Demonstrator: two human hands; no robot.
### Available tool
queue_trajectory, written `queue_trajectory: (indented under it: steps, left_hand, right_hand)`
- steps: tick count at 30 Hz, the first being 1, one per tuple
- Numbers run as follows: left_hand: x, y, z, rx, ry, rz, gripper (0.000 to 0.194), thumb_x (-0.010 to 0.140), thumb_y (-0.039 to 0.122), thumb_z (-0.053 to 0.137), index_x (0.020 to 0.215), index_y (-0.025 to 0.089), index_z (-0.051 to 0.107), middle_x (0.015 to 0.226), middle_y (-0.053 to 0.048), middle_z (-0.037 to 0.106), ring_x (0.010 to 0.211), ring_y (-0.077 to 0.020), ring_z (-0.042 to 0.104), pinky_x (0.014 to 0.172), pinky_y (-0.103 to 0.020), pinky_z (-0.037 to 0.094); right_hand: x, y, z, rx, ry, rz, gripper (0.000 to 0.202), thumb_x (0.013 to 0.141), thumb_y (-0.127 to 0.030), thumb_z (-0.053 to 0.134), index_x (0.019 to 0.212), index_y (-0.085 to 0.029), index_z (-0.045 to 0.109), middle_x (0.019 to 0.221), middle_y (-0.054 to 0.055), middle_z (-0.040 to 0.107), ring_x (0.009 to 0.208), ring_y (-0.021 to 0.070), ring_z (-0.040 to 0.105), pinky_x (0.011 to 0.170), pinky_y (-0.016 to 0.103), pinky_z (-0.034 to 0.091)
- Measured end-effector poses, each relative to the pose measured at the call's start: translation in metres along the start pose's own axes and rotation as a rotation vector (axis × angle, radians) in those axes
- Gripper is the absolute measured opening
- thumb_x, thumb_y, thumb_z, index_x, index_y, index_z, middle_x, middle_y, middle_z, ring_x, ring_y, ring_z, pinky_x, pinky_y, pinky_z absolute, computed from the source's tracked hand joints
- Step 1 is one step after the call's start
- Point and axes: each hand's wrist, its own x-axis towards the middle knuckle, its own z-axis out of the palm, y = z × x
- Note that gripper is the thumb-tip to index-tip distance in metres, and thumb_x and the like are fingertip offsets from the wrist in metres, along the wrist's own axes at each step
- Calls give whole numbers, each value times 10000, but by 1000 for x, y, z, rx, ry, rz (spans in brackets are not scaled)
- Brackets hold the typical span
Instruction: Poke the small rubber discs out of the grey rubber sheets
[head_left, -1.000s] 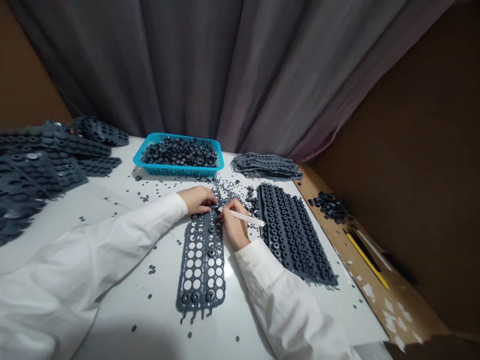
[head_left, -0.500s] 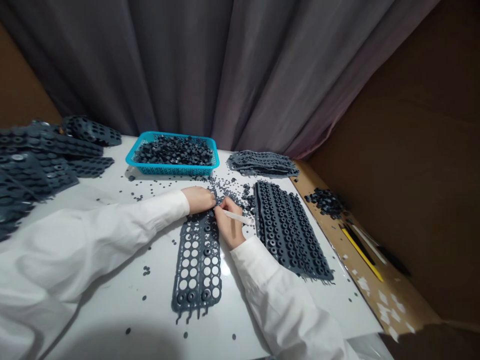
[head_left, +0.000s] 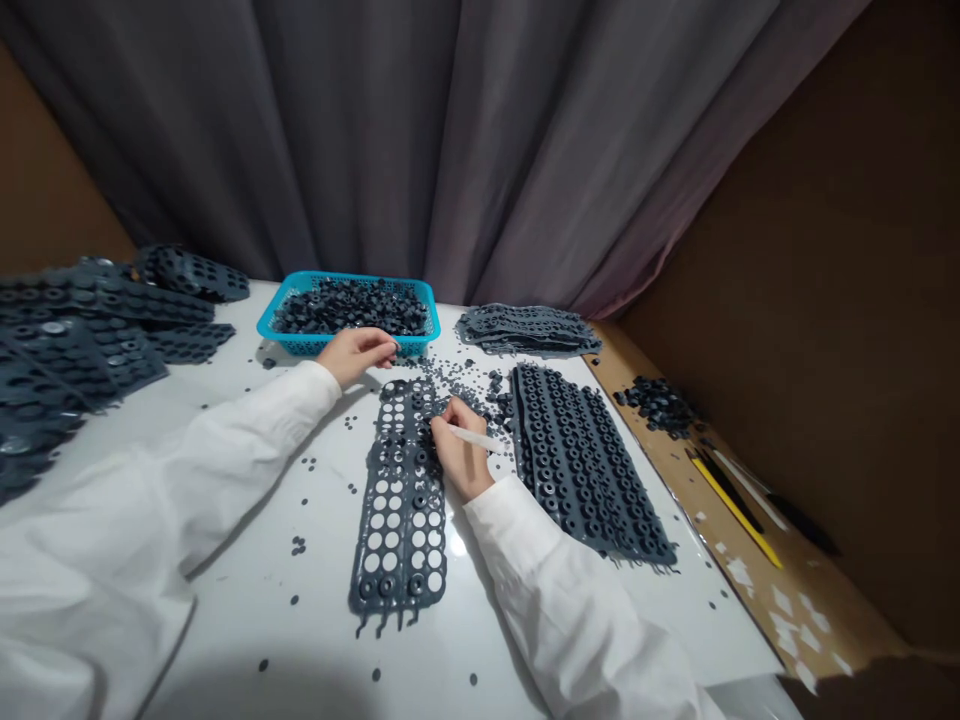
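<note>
Two hands pinch: the left hand (head_left: 356, 355) a dark bit (head_left: 394, 349) by the basket (head_left: 300, 346) edge, the right hand (head_left: 461, 458) a white stick (head_left: 480, 439) at the sheet (head_left: 407, 520) edge; open table (head_left: 322, 650) lies nearer.

Room left of holed sheet (head_left: 403, 500), right sleeve (head_left: 570, 600) blocking right, basket (head_left: 300, 346) behind

left arm (head_left: 232, 490) stretched from near left toward far centre | left hand (head_left: 356, 353) farther out, thumb and fingertips pinched together | right arm (head_left: 562, 590) angled in from near right | right hand (head_left: 463, 455) nearer, fingers curled
</note>
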Motion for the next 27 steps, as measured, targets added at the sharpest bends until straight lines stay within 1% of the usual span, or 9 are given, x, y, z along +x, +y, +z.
queue_trajectory:
  steps: [1, 3, 7, 9, 12, 15, 18, 21, 27]
  left_hand:
    - [-2, -2, -4, -78, 36, -57, 401, 828, 528, 458, 803, 155, 601, 741, -58, 643, 648, -158, 601, 659, -302, 504]
    - [-8, -4, -6, -219, 60, -159, 423, 745, 567, 559, 789, 147, 593, 730, -71, 651, 594, -151, 596, 608, -301, 516]
    - [-22, -2, 7, -420, 46, -308, 352, 665, 462, 674, 765, 137, 582, 736, -102, 657, 586, -154, 604, 576, -303, 529]
    - [-22, 1, 13, -478, 36, -347, 277, 664, 389, 650, 758, 143, 563, 751, -106, 650, 629, -170, 621, 598, -315, 537]
    - [-14, 5, 19, -497, 9, -356, 177, 672, 332, 537, 709, 161, 516, 729, -90, 627, 672, -183, 629, 630, -331, 539]
    - [-1, 8, 24, -408, -26, -323, 143, 676, 314, 455, 642, 176, 473, 609, -33, 555, 567, -153, 571, 554, -291, 498]
    - [6, 9, 30, -223, -89, -248, 111, 636, 273, 508, 601, 167, 506, 526, 20, 488, 497, -122, 482, 496, -241, 414]
    - [7, 11, 33, -8, -193, -137, 50, 573, 175, 564, 618, 156, 574, 518, 48, 489, 514, -109, 454, 514, -218, 363]
    - [10, 11, 33, 353, -360, 80, 152, 592, 88, 544, 720, 159, 584, 541, 58, 466, 523, -118, 457, 520, -217, 331]
  right_hand:
    - [-1, 1, 0, 24, -4, 9, 186, 656, -190, 477, 527, -209, 344, 477, -77, 364, 492, 103, 350, 498, 231, 247]
    - [-2, 4, 0, 85, -4, 30, 156, 677, -200, 488, 554, -208, 392, 502, -72, 412, 510, 107, 379, 498, 226, 264]
    - [-1, 10, 1, 169, 58, 56, 61, 704, -230, 500, 649, -208, 485, 568, -57, 500, 536, 117, 414, 507, 223, 294]
    - [3, 12, 3, 173, 87, 65, 45, 701, -229, 497, 662, -207, 494, 588, -49, 522, 549, 122, 430, 518, 224, 306]
    - [9, 12, 6, 155, 80, 89, 68, 696, -227, 497, 633, -207, 481, 558, -52, 508, 541, 125, 437, 527, 227, 315]
    - [13, 11, 8, 129, 62, 107, 92, 686, -223, 504, 603, -206, 469, 525, -59, 484, 528, 122, 432, 529, 227, 314]
    - [13, 11, 7, 117, 46, 101, 96, 681, -223, 501, 593, -203, 468, 523, -60, 480, 533, 120, 431, 533, 225, 313]
    - [13, 11, 6, 107, 17, 84, 95, 691, -229, 492, 601, -201, 472, 527, -61, 479, 534, 118, 425, 532, 224, 309]
    - [12, 9, 5, 82, 5, 66, 126, 691, -227, 494, 577, -202, 447, 513, -67, 443, 519, 114, 402, 512, 225, 295]
